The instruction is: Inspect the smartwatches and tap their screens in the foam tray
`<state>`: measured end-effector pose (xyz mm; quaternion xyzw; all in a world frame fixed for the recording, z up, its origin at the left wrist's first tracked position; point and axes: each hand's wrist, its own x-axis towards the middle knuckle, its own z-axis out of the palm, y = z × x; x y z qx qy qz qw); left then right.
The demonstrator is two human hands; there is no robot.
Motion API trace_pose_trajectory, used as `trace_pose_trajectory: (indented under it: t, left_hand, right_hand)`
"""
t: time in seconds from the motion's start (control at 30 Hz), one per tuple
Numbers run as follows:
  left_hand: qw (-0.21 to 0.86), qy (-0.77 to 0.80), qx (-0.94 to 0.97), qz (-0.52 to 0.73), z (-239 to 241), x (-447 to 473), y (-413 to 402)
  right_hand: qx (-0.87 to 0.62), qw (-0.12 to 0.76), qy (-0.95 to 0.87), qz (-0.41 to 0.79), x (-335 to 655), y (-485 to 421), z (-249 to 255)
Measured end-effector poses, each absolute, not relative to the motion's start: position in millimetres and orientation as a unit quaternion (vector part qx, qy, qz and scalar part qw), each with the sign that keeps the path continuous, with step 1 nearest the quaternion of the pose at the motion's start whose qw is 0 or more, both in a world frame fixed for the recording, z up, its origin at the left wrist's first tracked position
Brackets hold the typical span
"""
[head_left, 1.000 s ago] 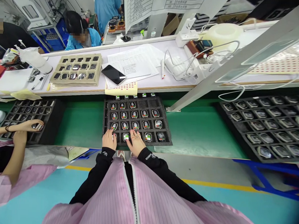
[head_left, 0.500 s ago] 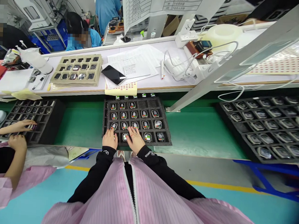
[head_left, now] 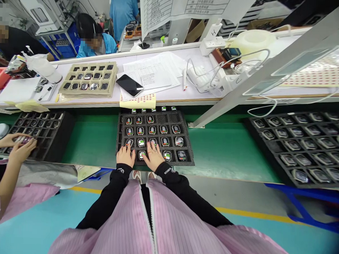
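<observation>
A black foam tray (head_left: 185,159) of small square watch bodies with lit screens lies on the green belt in front of me. My left hand (head_left: 125,157) rests palm down on its near left corner, fingers stretched onto a watch body (head_left: 129,142) in the second row. My right hand (head_left: 153,159) lies beside it, fingers spread over the near middle cells, touching another watch body (head_left: 153,142). Between the hands a watch screen (head_left: 142,154) glows green and white. Neither hand grips anything.
A co-worker's two hands (head_left: 17,145) work over a black tray (head_left: 52,130) at the left. Another black tray (head_left: 302,142) of watch bodies sits at the right. Behind the belt, a white shelf holds a beige tray (head_left: 87,81), a phone (head_left: 130,85), papers and cables. A slanted metal post (head_left: 243,81) crosses right.
My fingers have shifted slightly forward over the near rows of the tray. The co-worker's hands have come together over the left tray.
</observation>
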<state>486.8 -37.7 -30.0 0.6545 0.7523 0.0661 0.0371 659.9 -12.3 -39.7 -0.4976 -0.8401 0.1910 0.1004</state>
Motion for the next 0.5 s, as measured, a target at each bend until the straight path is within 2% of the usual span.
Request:
trace_pose_trajectory:
  t: [0.2, 0.37, 0.5]
  left_hand:
    - [0.031, 0.748, 0.657, 0.089, -32.9, 486.2, -37.8]
    - [0.028, 0.746, 0.658, 0.098, -31.2, 485.7, -38.6]
    - [0.029, 0.741, 0.664, 0.096, -30.0, 483.2, -37.7]
  right_hand:
    - [-0.532, 0.166, -0.810, 0.180, 682.6, -19.4, -48.8]
    - [-0.547, 0.151, -0.806, 0.170, 683.9, -19.3, -51.8]
    - [-0.568, 0.174, -0.787, 0.164, 690.4, -16.3, -51.1]
